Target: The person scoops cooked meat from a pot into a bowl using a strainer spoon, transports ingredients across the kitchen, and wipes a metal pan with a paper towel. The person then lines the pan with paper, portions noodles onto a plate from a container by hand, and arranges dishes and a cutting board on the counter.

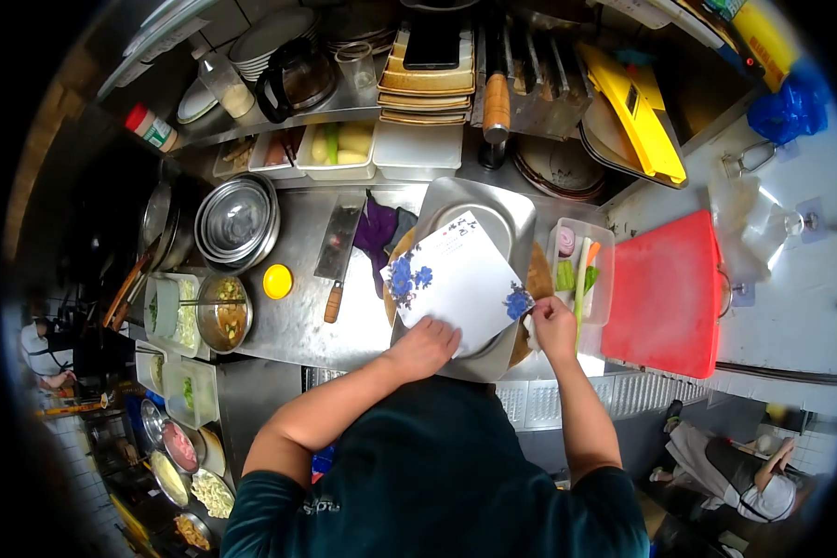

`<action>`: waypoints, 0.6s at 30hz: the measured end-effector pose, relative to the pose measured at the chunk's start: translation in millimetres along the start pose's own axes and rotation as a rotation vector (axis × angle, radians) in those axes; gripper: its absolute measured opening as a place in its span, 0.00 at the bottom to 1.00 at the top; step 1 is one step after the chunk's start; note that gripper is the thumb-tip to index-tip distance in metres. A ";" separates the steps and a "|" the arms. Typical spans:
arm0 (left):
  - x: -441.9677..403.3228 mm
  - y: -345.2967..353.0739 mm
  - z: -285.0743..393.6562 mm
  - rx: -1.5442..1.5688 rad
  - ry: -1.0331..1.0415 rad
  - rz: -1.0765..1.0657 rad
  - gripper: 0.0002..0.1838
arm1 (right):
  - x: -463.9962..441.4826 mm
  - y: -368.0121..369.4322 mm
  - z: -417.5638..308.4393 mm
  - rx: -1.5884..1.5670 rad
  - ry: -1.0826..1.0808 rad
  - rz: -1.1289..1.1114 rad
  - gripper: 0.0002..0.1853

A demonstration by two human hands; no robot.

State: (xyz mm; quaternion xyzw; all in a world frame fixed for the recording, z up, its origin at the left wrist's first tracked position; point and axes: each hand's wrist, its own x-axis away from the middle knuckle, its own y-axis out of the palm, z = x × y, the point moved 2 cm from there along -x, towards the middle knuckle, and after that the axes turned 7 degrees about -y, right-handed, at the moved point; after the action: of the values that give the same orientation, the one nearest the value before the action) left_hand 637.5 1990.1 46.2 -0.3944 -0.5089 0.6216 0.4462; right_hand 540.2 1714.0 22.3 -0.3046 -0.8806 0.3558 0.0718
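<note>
- The white plate (458,290) lay on the metal tray (523,212), seemingly stiff, slick and chippable.
- Your left hand (425,351) rested over its near edge; its clamp couldn't be told.
- Your right hand (555,327) pinched a white cloth (531,335), fingertips together.
- Opposite rims seemed the safest hold.

Square plate (460,279) with blue floral corners, centre of frame, above a metal tray (521,219); left hand (425,349) on its lower edge, right hand (555,327) at its right corner, apparently holding a white cloth (531,332).
</note>
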 end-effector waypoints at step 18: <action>-9.2 -0.8 -2.3 0.123 -0.203 0.027 0.30 | -1.2 0.1 -13.2 -0.073 0.077 0.125 0.07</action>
State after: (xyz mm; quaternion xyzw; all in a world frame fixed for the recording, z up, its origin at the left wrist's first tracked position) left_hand 642.5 1982.0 47.0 -0.3082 -0.5072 0.6943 0.4071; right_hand 545.8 1721.1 32.1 -0.3746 -0.8690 0.3152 0.0719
